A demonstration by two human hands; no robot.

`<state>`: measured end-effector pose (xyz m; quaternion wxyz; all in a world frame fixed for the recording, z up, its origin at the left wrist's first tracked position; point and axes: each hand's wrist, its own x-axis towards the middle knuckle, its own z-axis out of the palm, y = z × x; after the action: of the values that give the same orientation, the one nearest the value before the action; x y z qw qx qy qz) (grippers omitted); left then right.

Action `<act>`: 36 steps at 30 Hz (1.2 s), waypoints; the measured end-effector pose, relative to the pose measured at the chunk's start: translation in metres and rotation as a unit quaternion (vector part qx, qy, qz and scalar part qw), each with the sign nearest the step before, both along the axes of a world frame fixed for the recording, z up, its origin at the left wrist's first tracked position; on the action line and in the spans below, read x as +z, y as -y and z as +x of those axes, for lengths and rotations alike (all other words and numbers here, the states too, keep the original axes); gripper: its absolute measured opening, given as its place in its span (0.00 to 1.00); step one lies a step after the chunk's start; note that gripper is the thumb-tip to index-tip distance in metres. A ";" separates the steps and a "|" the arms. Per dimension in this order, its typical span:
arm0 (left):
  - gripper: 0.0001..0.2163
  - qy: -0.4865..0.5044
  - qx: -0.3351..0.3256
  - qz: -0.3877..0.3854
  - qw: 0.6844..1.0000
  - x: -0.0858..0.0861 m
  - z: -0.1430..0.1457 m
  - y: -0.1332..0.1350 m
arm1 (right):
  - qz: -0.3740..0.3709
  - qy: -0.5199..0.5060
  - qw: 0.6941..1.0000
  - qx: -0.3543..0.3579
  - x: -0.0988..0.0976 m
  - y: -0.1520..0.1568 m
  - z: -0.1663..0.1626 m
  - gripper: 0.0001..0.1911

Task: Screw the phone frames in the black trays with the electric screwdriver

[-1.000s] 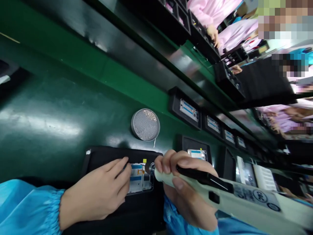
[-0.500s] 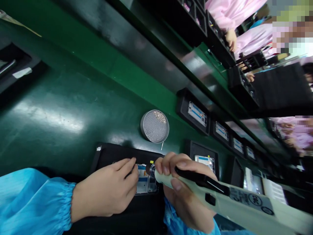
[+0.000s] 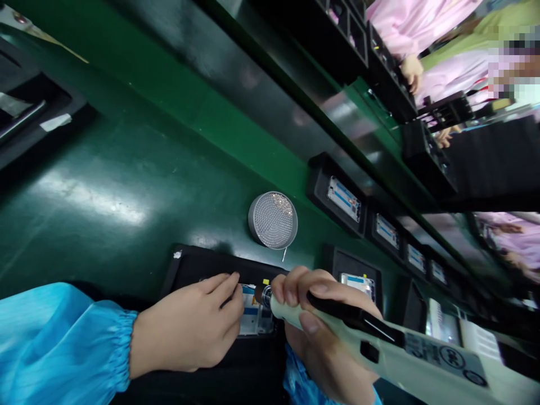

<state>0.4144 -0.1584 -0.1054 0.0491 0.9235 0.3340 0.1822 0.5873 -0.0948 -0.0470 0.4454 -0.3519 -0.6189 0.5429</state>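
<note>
My right hand (image 3: 320,326) is wrapped round a pale electric screwdriver (image 3: 392,351) whose metal tip (image 3: 262,295) points down onto a phone frame (image 3: 253,316) lying in a black fixture tray (image 3: 198,265). My left hand (image 3: 189,332) rests on that tray, fingers curled and pressed on the phone frame's left edge, steadying it. Both arms wear blue sleeves. A round metal dish (image 3: 273,220) holding tiny screws stands just beyond the tray.
The green conveyor belt (image 3: 105,191) runs diagonally. Several more black trays with phone frames (image 3: 343,198) line up to the right. People in pink coats (image 3: 413,34) work at the far side. A dark tray (image 3: 29,121) sits at upper left.
The view has shifted, so everything sits slightly further right in the picture. My hands and the screwdriver keep the same pose on the phone frame.
</note>
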 end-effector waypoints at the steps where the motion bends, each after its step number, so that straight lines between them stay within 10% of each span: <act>1: 0.20 -0.001 0.000 -0.001 1.000 0.000 0.000 0.000 | 0.001 0.002 1.000 -0.001 0.000 0.000 0.000 0.15; 22: 0.23 0.036 0.047 -0.046 0.997 -0.004 -0.001 -0.002 | 0.012 -0.041 0.999 0.010 -0.017 -0.004 0.003 0.13; 31: 0.14 -0.025 0.043 0.106 0.993 0.033 0.005 0.015 | 0.069 -0.178 0.956 -0.225 0.042 -0.045 0.050 0.09; 36: 0.15 -0.027 -0.014 0.062 0.998 0.058 0.001 0.020 | 0.067 -0.221 0.936 -0.266 0.048 -0.051 0.060 0.11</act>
<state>0.4158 -0.1784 -0.0475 -0.0149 0.9339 0.3105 0.1765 0.6471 -0.0438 0.0010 0.7213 -0.3439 -0.4243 0.4259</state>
